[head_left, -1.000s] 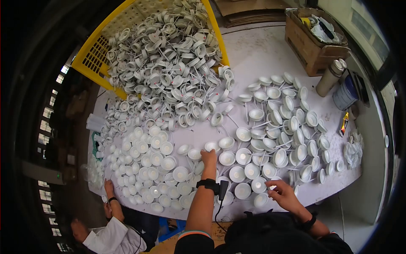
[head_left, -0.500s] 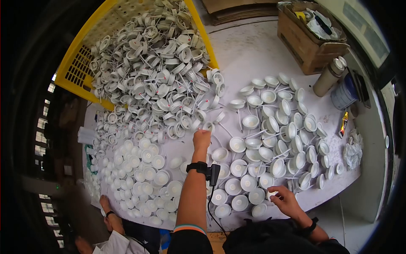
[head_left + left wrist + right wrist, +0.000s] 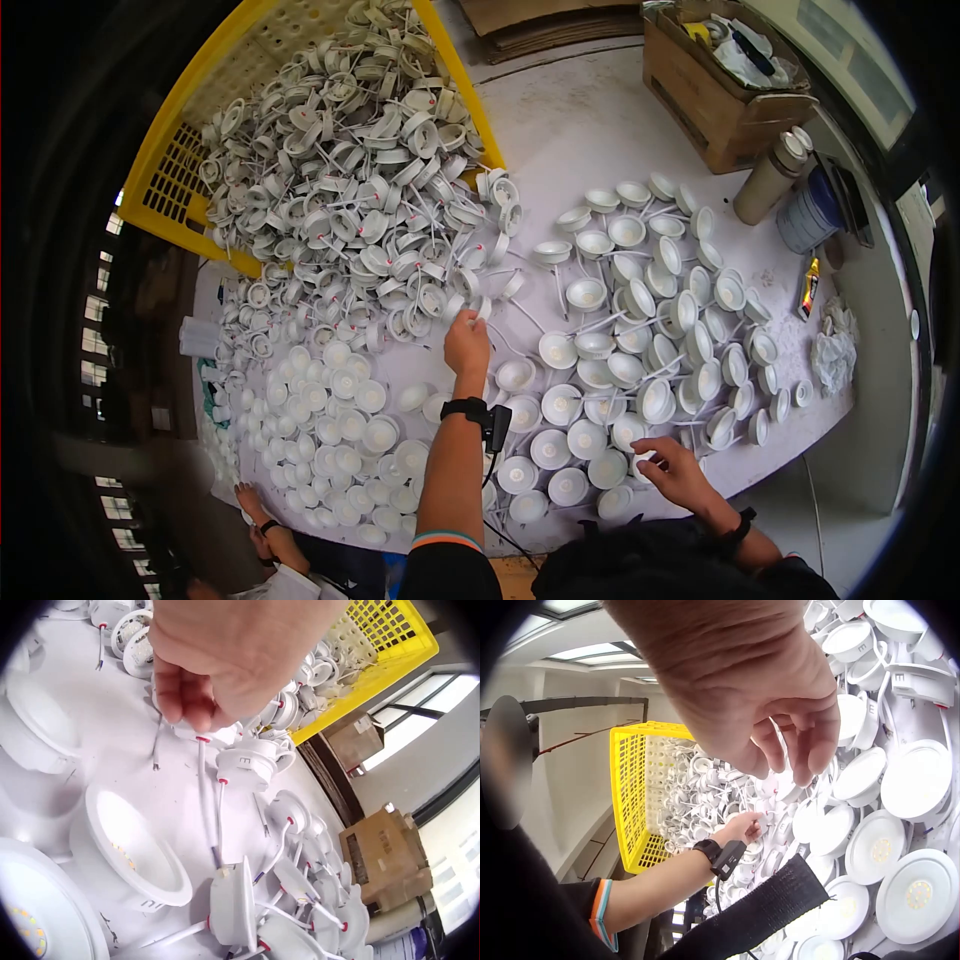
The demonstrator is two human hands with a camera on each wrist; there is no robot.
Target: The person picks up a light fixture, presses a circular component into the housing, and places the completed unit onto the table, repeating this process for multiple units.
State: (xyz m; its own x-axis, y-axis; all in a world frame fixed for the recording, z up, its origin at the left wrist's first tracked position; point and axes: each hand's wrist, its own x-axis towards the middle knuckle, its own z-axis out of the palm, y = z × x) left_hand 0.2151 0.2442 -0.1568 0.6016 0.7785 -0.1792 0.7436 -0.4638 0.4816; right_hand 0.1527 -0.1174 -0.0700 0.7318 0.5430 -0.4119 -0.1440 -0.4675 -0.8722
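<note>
My left hand reaches to the near edge of a heap of white downlight housings. In the left wrist view its curled fingers grip the rim of a white downlight, whose cable leaves by a red grommet; the palm hides much of it. Beside it lies another downlight marked with a letter E. My right hand hovers over the table's front, fingers loosely bent and holding nothing. Finished-looking downlights with frosted covers lie next to it, several with yellow LED dots.
A tipped yellow crate spills the heap from the back left. Downlights with round covers crowd the left front. A cardboard box, steel flask, blue tub and glue tube stand or lie at right. Another person's hand is at the left edge.
My left hand has moved away from the front downlights, forward and left to the heap's edge, where it now grips a downlight. My right hand stays nearly in place. The head view has shifted slightly.
</note>
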